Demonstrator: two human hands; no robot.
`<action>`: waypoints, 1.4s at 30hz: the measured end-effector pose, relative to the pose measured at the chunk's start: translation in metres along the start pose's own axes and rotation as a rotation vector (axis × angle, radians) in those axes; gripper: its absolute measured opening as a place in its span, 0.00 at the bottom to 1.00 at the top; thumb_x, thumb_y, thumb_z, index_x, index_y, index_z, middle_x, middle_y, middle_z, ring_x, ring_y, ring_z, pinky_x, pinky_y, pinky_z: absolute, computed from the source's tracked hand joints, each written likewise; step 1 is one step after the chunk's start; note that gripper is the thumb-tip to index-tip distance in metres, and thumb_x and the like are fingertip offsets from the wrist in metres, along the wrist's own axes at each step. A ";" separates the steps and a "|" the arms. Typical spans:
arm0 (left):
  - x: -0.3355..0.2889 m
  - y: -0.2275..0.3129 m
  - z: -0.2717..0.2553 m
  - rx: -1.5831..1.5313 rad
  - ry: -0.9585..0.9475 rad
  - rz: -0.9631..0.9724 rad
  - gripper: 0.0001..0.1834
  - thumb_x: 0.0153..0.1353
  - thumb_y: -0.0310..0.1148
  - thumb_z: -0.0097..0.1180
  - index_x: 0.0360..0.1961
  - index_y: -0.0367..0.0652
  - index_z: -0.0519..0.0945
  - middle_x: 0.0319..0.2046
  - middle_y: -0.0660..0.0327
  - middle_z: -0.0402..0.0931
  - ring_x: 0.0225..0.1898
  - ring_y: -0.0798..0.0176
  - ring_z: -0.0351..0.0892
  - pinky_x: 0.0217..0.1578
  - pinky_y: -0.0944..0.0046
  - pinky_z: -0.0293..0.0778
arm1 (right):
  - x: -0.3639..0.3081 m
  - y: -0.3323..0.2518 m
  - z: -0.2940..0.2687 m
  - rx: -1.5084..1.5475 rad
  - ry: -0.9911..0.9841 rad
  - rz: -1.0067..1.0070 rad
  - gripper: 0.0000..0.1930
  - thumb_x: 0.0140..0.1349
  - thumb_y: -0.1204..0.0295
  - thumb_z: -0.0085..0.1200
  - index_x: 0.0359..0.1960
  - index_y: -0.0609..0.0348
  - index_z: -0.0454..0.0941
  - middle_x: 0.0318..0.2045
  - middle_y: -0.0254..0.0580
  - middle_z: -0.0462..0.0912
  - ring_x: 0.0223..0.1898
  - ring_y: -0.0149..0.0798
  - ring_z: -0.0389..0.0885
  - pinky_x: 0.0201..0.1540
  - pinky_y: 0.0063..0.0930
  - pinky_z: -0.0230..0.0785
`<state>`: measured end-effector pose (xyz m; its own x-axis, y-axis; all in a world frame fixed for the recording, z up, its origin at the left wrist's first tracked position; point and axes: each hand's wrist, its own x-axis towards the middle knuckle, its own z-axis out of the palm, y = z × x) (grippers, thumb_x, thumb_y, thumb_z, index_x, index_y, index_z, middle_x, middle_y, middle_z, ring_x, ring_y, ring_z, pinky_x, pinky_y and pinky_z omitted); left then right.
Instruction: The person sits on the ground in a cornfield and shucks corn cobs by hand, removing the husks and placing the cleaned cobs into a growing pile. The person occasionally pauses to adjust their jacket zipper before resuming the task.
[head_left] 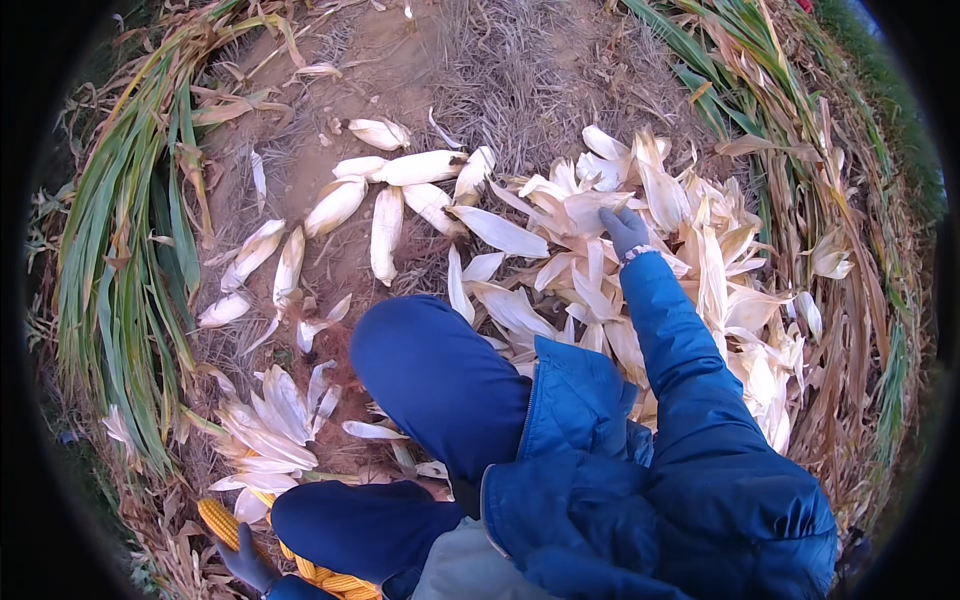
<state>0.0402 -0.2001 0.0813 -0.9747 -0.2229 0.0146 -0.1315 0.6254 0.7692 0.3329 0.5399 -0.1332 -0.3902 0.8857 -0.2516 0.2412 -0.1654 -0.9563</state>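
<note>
At the lower left, my gloved left hand is closed around the lower end of a bare yellow ear of corn. Other husked yellow ears lie beside it, partly hidden by my leg. My right arm reaches out to a large heap of pale, dry corn husks. Over its upper part is my gloved right hand, fingers stretched out and apart, the tips touching a loose husk. Several ears still in their husks lie on the soil ahead of my knees.
Long green and drying corn stalks are piled along the left, with more stalks down the right side. A smaller bunch of opened husks lies by my left leg. Dry straw covers the ground ahead.
</note>
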 end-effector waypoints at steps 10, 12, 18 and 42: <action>-0.050 -0.230 -0.004 0.241 -0.049 -0.571 0.28 0.57 0.30 0.58 0.56 0.27 0.67 0.47 0.50 0.74 0.44 0.59 0.76 0.44 0.65 0.73 | -0.014 -0.104 -0.046 0.658 -0.130 -0.018 0.20 0.64 0.60 0.52 0.52 0.57 0.70 0.47 0.42 0.79 0.47 0.43 0.79 0.48 0.45 0.74; -0.055 -0.230 0.005 0.226 -0.044 -0.594 0.27 0.57 0.31 0.58 0.56 0.28 0.68 0.47 0.50 0.74 0.44 0.59 0.76 0.44 0.65 0.73 | -0.014 -0.112 -0.043 0.606 -0.074 0.010 0.19 0.63 0.60 0.52 0.51 0.58 0.71 0.47 0.42 0.80 0.47 0.43 0.79 0.48 0.45 0.74; -0.059 -0.234 0.014 0.198 -0.036 -0.631 0.26 0.58 0.32 0.56 0.55 0.28 0.69 0.46 0.51 0.75 0.43 0.59 0.76 0.43 0.65 0.74 | -0.007 -0.121 -0.056 0.553 -0.019 -0.056 0.16 0.60 0.67 0.57 0.47 0.60 0.74 0.41 0.41 0.80 0.40 0.40 0.80 0.45 0.37 0.72; -0.043 -0.137 -0.059 -0.059 0.493 -0.274 0.21 0.63 0.35 0.52 0.52 0.32 0.73 0.42 0.51 0.77 0.41 0.60 0.77 0.42 0.65 0.75 | -0.021 -0.135 -0.013 0.648 -0.294 -0.082 0.24 0.59 0.68 0.57 0.56 0.63 0.67 0.49 0.45 0.77 0.51 0.43 0.76 0.57 0.36 0.68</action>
<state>0.1105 -0.3204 0.0133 -0.7051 -0.7027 0.0953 -0.3434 0.4560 0.8210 0.3202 0.5498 0.0035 -0.6299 0.7678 -0.1172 -0.3403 -0.4085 -0.8469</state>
